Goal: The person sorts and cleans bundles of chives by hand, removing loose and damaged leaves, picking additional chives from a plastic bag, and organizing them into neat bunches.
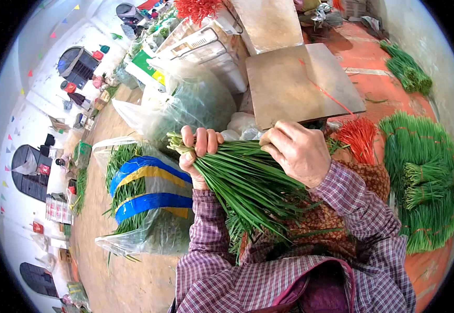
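Observation:
My left hand (201,151) is wrapped round a bunch of long green chives (253,182) near its pale stem end. The leaves fan out down and to the right, over a brown patterned cloth (321,224) on my lap. My right hand (300,154) is at the upper edge of the bunch, its fingers curled and pressed together. What they pinch, if anything, is hidden. Just beyond my hands is a flat metal plate (300,88) with a red strand (318,86) across it. A bundle of red ties (360,138) lies beside my right forearm.
Tied chive bundles (420,203) are stacked at the right on the orange floor (378,99), with another bundle (407,70) by the wall. At the left are a striped plastic bag of greens (148,193) and a clear bag (201,104). White crates (201,49) stand behind.

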Demonstrator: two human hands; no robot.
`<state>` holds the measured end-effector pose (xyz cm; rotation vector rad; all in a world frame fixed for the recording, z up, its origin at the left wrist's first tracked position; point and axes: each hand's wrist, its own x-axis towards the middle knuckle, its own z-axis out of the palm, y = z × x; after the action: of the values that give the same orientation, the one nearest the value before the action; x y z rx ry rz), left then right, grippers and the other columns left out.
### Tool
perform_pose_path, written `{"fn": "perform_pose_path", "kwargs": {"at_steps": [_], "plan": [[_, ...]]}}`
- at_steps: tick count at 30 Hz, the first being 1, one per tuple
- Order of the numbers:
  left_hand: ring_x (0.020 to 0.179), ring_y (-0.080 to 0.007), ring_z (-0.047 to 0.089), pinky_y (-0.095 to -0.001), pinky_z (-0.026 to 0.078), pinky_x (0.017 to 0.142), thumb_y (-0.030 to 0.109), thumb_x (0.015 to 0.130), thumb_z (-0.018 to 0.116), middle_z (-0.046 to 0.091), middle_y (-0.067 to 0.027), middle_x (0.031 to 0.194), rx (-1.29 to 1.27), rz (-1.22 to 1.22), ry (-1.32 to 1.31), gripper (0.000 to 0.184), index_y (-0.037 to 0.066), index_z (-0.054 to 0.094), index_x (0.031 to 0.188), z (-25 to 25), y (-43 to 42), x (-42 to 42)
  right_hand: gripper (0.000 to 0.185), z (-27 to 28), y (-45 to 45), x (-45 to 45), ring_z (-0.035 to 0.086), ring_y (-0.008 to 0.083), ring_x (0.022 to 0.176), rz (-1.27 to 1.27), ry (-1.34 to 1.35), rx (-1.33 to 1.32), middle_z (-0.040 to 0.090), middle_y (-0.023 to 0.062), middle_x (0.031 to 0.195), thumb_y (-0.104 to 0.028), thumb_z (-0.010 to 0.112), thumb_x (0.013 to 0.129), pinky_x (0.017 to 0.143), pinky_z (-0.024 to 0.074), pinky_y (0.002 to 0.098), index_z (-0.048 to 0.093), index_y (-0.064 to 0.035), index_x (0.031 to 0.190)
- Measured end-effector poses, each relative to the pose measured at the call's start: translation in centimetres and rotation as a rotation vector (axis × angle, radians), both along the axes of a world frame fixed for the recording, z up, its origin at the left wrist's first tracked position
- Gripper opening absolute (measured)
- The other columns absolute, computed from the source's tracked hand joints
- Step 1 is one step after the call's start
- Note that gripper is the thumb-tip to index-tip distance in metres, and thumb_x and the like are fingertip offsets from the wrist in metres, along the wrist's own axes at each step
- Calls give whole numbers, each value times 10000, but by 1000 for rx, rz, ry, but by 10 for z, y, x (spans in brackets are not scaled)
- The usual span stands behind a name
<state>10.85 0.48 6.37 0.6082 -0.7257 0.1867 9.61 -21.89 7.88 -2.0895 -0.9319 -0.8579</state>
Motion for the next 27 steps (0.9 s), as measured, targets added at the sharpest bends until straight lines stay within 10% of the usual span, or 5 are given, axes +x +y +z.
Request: {"fn": "perform_pose_path", "kwargs": {"at_steps": [14,27], "plan": [[674,-138,482,-347,453,817,143,711,646,480,51,649,138,-10,-17,231,169,435,800,-1,-8,-1,136,5,1,1,595,175,725,23,-116,-38,525,21,764,-165,667,758,539,493,292,562,-102,818],[572,-151,419,-311,415,568,181,603,686,436,-4,576,78,51,127,309,138,410,735,-1,-29,-6,80,3,20,1,567,126,669,589,741,350,541,79,742,-56,535,895,628,469,283,508,15,919]]}}
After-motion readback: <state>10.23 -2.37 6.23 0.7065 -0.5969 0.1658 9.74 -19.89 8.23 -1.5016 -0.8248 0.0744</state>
